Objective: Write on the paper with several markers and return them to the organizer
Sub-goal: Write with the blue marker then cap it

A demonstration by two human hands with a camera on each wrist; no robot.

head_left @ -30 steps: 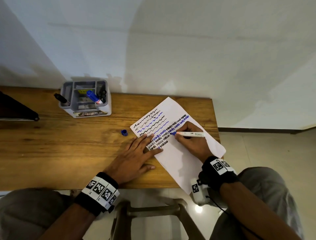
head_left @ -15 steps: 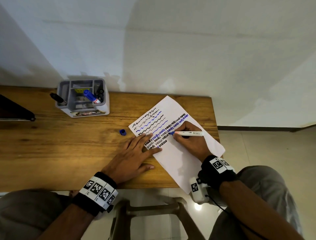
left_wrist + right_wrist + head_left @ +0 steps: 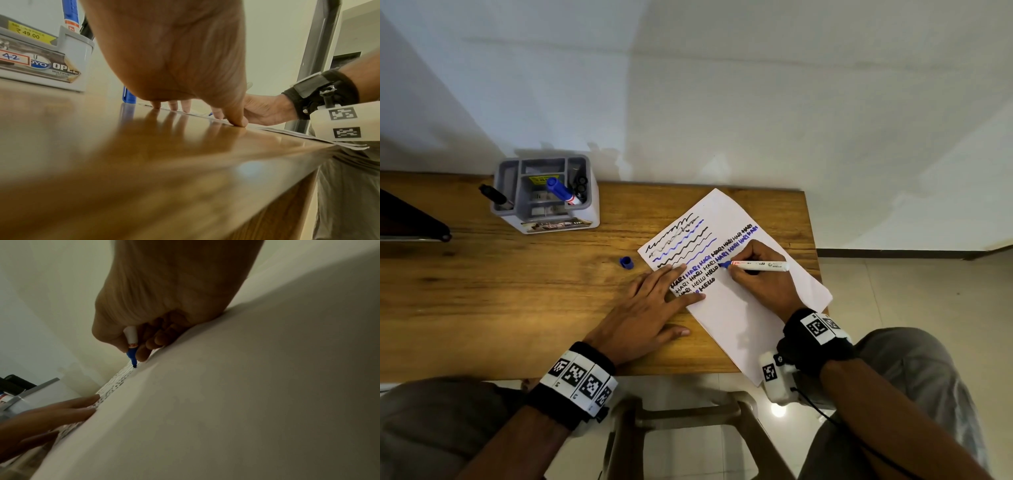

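Right hand (image 3: 760,277): curled round the marker (image 3: 758,265), thumb and fingers pinching near the blue tip; heel of hand resting on the paper (image 3: 739,318).
Marker: white barrel, lying low and nearly level in the head view, tip pointing left; in the right wrist view, tip (image 3: 134,365) down on the sheet at the end of a line of writing.
Left hand (image 3: 650,308): flat, fingers straight and spread, fingertips pressing the sheet's left edge over the lower words; thumb on the table (image 3: 482,291) beside the sheet.
Paper: on the right part of the table, turned at an angle, one corner hanging past the near edge; black, grey and blue wavy lines at the top, rows of HARI and HELLO in black and blue below.
Cap (image 3: 626,262): blue, standing on the table just left of the sheet, apart from both hands.
Organizer (image 3: 544,195): grey, at the back of the table, well left of the paper; capped blue marker (image 3: 560,190) leaning in a middle compartment, black marker (image 3: 494,196) leaning out of the left one, dark round tops in the right one.
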